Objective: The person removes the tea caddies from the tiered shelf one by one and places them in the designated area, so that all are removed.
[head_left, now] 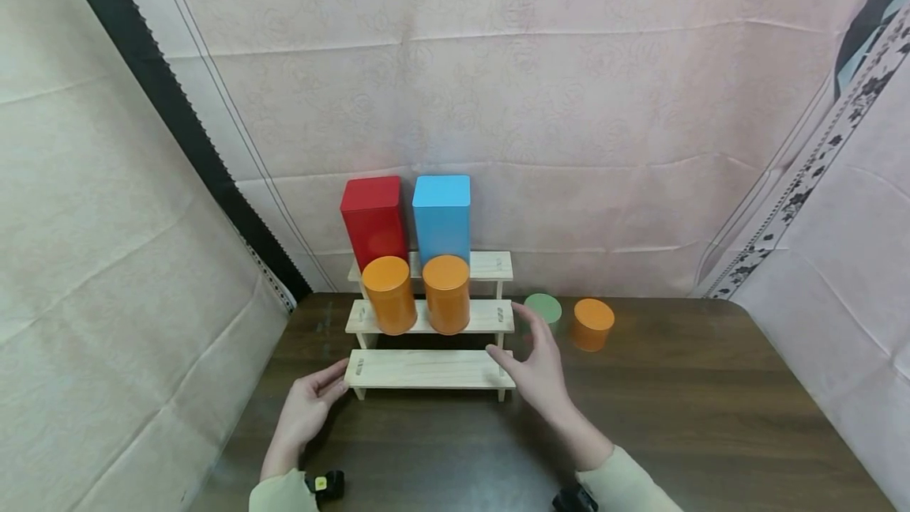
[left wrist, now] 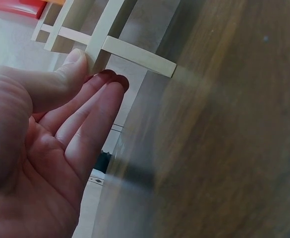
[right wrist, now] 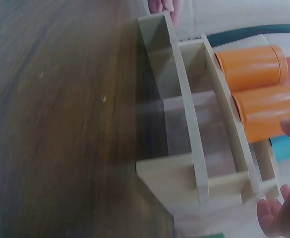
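A pale wooden three-step shelf stands on the table in the head view. My left hand is at the left end of its lowest step; the left wrist view shows the thumb and fingertips pinching the board's end. At the right end, my right hand has thumb and fingers spread, with nothing held. Two orange cylinders stand side by side on the middle step. Behind them, on the top step, are a red block and a blue block, their lower parts partly hidden.
Right of the shelf, a green cylinder and another orange cylinder stand on the dark wooden table. The green one is partly behind the right hand. Pale cloth hangs behind the table and along both sides.
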Tool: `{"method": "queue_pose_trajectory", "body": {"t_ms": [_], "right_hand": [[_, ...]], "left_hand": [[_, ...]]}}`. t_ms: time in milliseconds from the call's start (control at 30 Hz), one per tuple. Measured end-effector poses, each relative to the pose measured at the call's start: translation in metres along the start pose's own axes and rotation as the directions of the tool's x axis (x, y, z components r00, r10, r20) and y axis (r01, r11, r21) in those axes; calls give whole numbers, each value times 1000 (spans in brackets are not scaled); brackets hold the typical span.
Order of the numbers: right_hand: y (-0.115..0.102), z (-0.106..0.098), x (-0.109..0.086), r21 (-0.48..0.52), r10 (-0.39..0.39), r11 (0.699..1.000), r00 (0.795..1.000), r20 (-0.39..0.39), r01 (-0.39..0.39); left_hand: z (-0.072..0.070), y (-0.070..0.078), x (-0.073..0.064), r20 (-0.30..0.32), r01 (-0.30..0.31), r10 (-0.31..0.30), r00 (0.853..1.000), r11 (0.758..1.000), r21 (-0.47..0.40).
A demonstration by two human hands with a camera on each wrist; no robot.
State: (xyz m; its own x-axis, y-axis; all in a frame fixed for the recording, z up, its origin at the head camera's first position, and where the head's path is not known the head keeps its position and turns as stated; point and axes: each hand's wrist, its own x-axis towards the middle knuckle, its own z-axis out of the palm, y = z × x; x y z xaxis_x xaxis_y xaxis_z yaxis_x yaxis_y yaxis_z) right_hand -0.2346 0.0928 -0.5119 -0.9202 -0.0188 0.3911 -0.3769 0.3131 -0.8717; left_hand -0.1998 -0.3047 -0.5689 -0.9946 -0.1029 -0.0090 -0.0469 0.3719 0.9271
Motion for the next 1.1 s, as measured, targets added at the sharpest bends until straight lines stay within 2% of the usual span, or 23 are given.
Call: {"method": "queue_pose_trajectory", "body": {"t_ms": [167, 300, 433, 633, 967, 1100], "right_hand": [[-11, 15, 6, 85, 18, 996, 1000, 14, -19], [-19, 26, 12, 111, 34, 993, 999, -6, -33], [-27, 37, 20, 121, 1, 993, 999, -36, 3], [-36, 54, 30, 139, -52, 989, 998, -37, 57], [-45, 75, 38, 167, -35, 985, 997, -72, 47], [-47, 80, 39, 163, -52, 984, 995, -90, 67]], "left_hand": [[-1, 1, 0, 1, -5, 5, 1000, 1000, 0], [0, 2, 0, -1, -4, 4, 1000, 1000, 10], [0, 2, 1, 2, -2, 2, 1000, 1000, 11], [-1, 2, 0, -3, -2, 2, 1000, 1000, 13], [-1, 1, -1, -5, -3, 3, 1000, 1000, 13], [0, 1, -2, -6, 4, -4, 1000, 1000, 4]]}}
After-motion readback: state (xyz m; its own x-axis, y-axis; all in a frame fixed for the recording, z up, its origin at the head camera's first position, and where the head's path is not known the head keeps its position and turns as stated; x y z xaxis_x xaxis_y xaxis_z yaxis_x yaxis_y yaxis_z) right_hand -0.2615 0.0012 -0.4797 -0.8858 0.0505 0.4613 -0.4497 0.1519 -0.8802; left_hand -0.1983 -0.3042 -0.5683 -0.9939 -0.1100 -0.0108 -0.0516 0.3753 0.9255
